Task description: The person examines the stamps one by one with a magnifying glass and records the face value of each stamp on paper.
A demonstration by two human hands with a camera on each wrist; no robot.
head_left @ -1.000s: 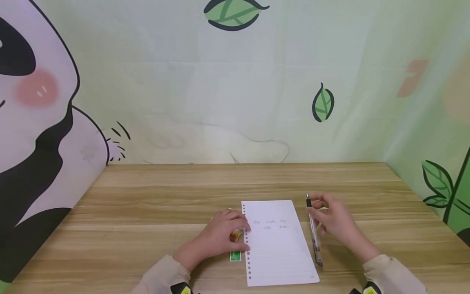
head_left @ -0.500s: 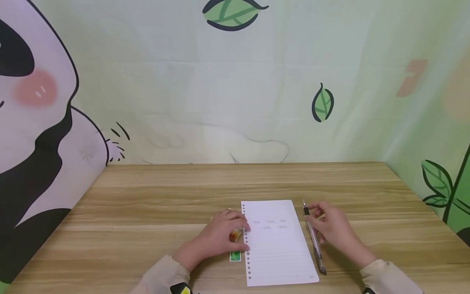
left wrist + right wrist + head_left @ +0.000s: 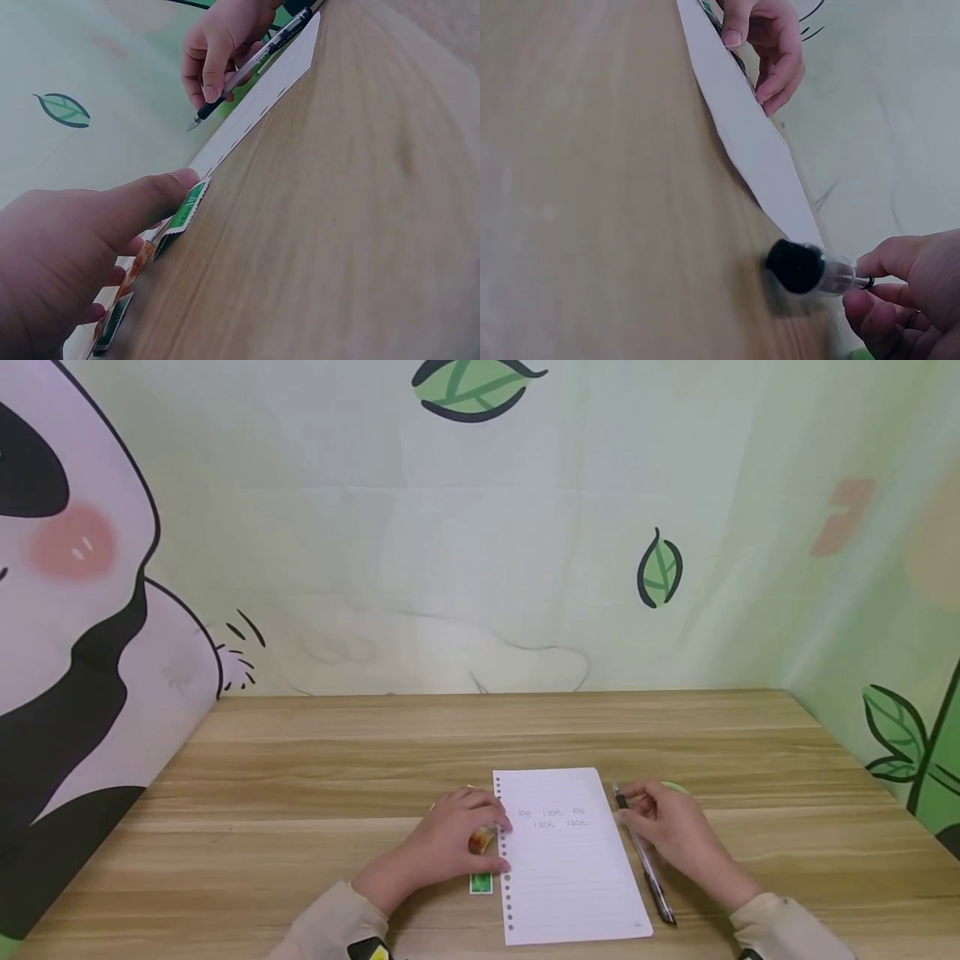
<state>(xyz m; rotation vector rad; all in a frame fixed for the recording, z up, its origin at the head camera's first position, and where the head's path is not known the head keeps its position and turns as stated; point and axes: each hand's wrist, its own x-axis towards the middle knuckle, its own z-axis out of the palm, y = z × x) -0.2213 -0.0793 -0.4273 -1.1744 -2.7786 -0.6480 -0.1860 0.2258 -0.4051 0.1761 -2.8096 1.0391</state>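
Note:
A white sheet of lined, hole-punched paper [image 3: 573,881] lies on the table with two rows of handwriting near its top. Thumb and fingertips of my left hand [image 3: 442,835] rest on its punched left edge. Beneath and beside that hand are small postage stamps: a green one [image 3: 481,883], an orange-patterned one [image 3: 482,841] and a dark green one [image 3: 112,326]. Right of the sheet, my right hand [image 3: 675,827] pinches a clear-barrelled pen [image 3: 647,864] between thumb and fingers near its black grip. The pen's tip points away from me; its black end [image 3: 799,266] looms in the right wrist view.
A green round-edged thing [image 3: 677,787] shows partly behind the right hand; most of it is hidden. The wooden table [image 3: 300,760] ends at a printed backdrop [image 3: 480,568] at the back and sides.
My right hand has drawn the pen a little nearer to me, its tip shifting left and its rear end right. The green thing behind that hand has come into view. My left hand stays put.

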